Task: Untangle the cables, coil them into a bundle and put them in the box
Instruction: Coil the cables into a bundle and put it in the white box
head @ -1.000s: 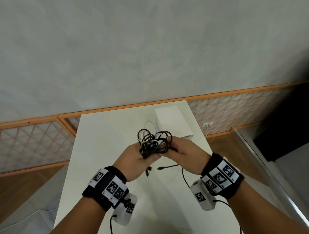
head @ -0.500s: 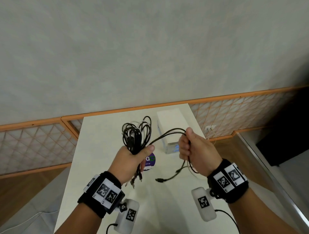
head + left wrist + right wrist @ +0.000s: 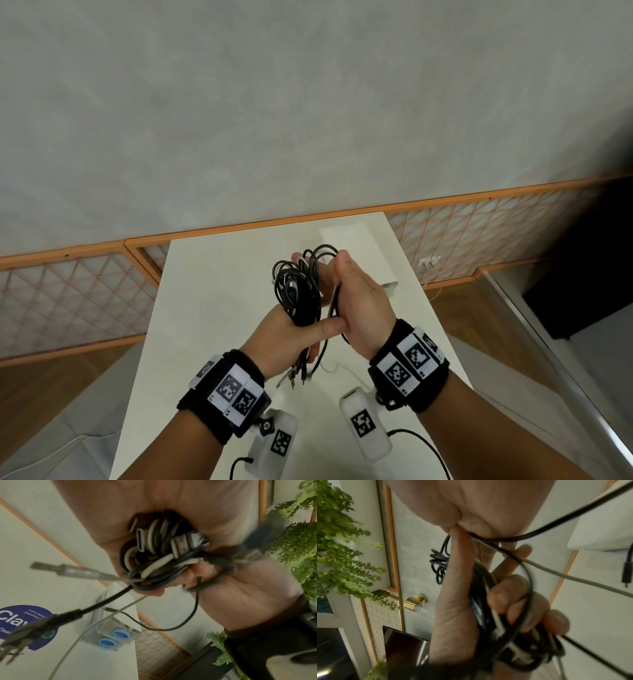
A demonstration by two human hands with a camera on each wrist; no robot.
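Observation:
A bundle of black and white cables [image 3: 299,291] stands up from my left hand [image 3: 291,332], which grips its lower part above the white table [image 3: 212,308]. Several plug ends [image 3: 294,373] dangle under that fist. My right hand [image 3: 359,301] is pressed against the bundle's right side, thumb up, holding a black cable loop [image 3: 325,248] and a strand along its palm. In the left wrist view my fingers [image 3: 197,574] curl round the bundle [image 3: 159,555]. The right wrist view shows the black strand [image 3: 530,534] caught at my palm. The white box [image 3: 363,246] stands behind the hands.
The narrow table runs back to a grey wall with an orange-trimmed lattice panel [image 3: 68,301]. A purple round sticker [image 3: 25,622] lies on the table near the box [image 3: 125,605]. Wood floor lies on both sides, and a dark cabinet [image 3: 582,281] stands at the right.
My right hand, which had drawn a black cable out to the right, has swung back against the bundle, laying that cable over it. The left hand keeps its grip and sits slightly higher.

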